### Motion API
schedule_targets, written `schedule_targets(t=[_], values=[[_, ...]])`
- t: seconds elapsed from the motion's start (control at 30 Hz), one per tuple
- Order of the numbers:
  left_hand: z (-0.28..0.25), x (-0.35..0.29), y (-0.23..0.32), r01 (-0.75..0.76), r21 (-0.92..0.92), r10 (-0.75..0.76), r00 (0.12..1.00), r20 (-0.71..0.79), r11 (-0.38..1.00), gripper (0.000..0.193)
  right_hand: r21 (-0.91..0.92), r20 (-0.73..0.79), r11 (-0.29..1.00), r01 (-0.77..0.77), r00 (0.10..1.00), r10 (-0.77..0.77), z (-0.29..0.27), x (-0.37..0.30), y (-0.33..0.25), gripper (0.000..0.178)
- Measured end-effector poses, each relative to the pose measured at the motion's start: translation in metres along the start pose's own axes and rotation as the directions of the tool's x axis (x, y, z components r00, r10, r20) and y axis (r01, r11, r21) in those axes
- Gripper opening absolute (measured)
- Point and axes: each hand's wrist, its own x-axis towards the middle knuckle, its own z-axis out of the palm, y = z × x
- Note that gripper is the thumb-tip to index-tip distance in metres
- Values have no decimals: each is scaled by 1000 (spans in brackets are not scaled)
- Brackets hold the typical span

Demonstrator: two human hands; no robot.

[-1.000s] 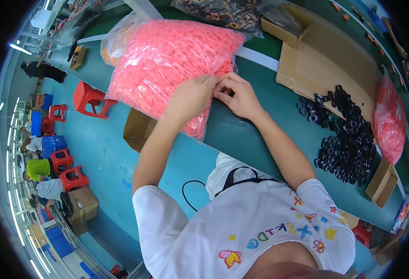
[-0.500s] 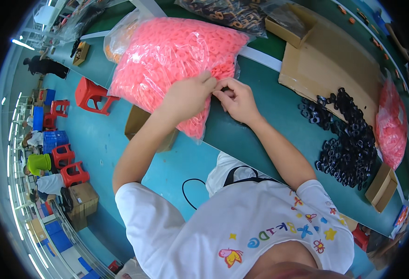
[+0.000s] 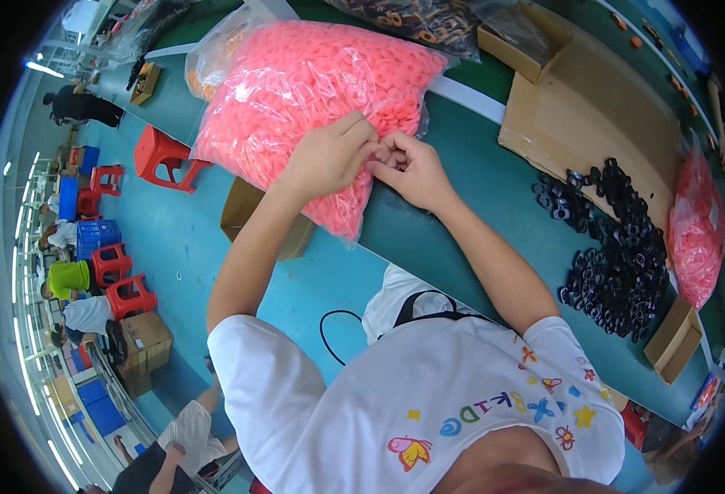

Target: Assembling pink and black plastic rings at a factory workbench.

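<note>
from my end i have the left hand point(image 3: 325, 160) and the right hand point(image 3: 416, 173) fingertip to fingertip, fingers curled, at the right side of a clear bag of pink rings point(image 3: 296, 86). i cannot tell whether they pinch the plastic or some small piece. the bag lies full along the near edge of the green table point(image 3: 471, 160). well off to the right i see a pile of black rings point(image 3: 613, 284), partly on a cardboard sheet point(image 3: 601, 103), with a small box point(image 3: 673, 342) near it.

bagged pieces point(image 3: 296, 90): pink | loose parts point(image 3: 617, 276): black | tabletop point(image 3: 477, 189): green | shirt point(image 3: 338, 412): white, multicoloured print
</note>
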Motion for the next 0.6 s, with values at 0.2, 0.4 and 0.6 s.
schedule_targets(t=[0.2, 0.4, 0.6], values=[[2, 1, 2, -62, 106, 60, 998, 17, 992, 12, -197, -2, 976, 88, 996, -91, -6, -3, -8, 31], [11, 6, -8, -121, 82, 131, 984, -125, 989, 10, -472, 157, 776, 419, 906, -394, -15, -1, 3, 32], [8, 2, -6, 49, -67, -54, 996, -70, 997, 11, -460, 140, 817, 349, 937, -321, -19, -15, -1, 29]])
